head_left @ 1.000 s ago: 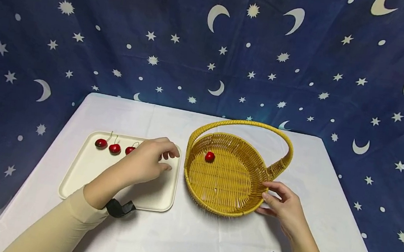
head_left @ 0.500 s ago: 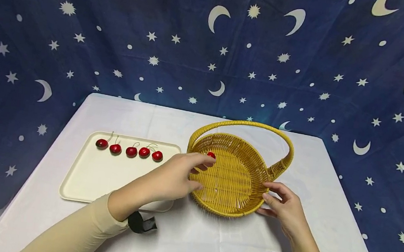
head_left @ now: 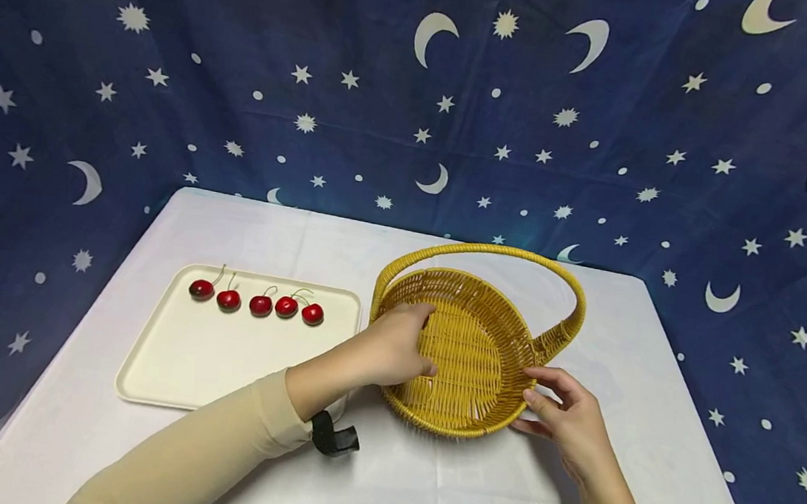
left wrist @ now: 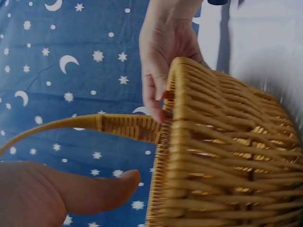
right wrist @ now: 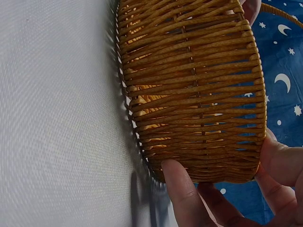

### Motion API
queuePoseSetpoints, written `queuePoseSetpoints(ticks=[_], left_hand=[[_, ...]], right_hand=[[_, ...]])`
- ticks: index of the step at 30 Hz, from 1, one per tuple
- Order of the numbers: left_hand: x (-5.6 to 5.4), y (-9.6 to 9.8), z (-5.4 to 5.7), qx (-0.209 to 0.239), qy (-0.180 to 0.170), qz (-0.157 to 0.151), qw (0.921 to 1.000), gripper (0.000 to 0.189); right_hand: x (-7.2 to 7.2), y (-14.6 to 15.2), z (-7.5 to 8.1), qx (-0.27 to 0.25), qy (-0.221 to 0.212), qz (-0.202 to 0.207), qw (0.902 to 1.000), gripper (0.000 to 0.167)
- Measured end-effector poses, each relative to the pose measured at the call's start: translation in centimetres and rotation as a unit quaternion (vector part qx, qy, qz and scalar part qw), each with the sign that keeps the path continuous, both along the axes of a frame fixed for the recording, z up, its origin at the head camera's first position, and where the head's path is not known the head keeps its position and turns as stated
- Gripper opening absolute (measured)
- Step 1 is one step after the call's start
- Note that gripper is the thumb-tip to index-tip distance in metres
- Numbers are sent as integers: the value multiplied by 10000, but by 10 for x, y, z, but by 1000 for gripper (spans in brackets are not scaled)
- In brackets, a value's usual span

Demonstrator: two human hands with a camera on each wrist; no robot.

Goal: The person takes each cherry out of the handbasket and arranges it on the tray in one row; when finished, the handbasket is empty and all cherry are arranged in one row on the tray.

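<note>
A yellow woven basket [head_left: 467, 352] with a tall handle stands on the table. My left hand [head_left: 388, 347] reaches over its left rim and into it, the thumb held well apart from the fingers. In the left wrist view the thumb [left wrist: 99, 189] is straight beside the basket wall; the other fingers are hidden there. The cherry seen earlier in the basket is now hidden behind this hand. My right hand [head_left: 572, 416] grips the basket's right rim. In the right wrist view its fingers press the outer wall [right wrist: 199, 109], with the thumb at the rim.
A cream rectangular tray [head_left: 208, 363] lies left of the basket, bearing several red cherries [head_left: 261, 305] with stems in a row along its back. The white-covered table [head_left: 404, 496] backs onto a blue curtain [head_left: 368, 46] with moons and stars.
My left hand has moved right, from above the tray into the basket, now covering the cherry there. My right hand has stayed on the rim, and the basket has kept its place.
</note>
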State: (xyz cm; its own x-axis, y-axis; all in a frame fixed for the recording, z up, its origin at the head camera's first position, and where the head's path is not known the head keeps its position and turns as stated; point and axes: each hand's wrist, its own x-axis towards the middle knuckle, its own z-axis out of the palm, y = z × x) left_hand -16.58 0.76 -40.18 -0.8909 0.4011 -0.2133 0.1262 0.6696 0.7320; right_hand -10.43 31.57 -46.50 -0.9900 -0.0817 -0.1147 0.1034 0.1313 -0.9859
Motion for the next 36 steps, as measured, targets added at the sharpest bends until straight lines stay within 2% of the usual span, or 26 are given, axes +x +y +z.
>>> queuePoseSetpoints(ticks=[3, 8, 13, 17, 23, 29, 36], left_hand=[[-5, 5, -8, 37, -228, 154, 9996, 98], [-15, 11, -19, 90, -325, 326, 9989, 97], [-29, 18, -24, -115, -358, 283, 9989, 91], [-38, 23, -28, -447, -294, 214, 9983, 78], [-41, 29, -37, -783, -46, 233, 9966, 58], [-45, 33, -43, -908, 336, 77, 9953, 41], [-44, 31, -42, -923, 382, -29, 9950, 24]], right_hand=[[0, -1, 0, -4, -22, -5, 10000, 42], [0, -1, 0, 54, -6, -12, 10000, 42], [-1, 0, 1, 56, -20, 7, 10000, 42], [-1, 0, 1, 49, -29, -4, 10000, 42], [0, 0, 0, 18, -22, 14, 10000, 42], [0, 1, 0, 16, 37, 53, 10000, 42], [0, 1, -1, -1, 56, 58, 10000, 41]])
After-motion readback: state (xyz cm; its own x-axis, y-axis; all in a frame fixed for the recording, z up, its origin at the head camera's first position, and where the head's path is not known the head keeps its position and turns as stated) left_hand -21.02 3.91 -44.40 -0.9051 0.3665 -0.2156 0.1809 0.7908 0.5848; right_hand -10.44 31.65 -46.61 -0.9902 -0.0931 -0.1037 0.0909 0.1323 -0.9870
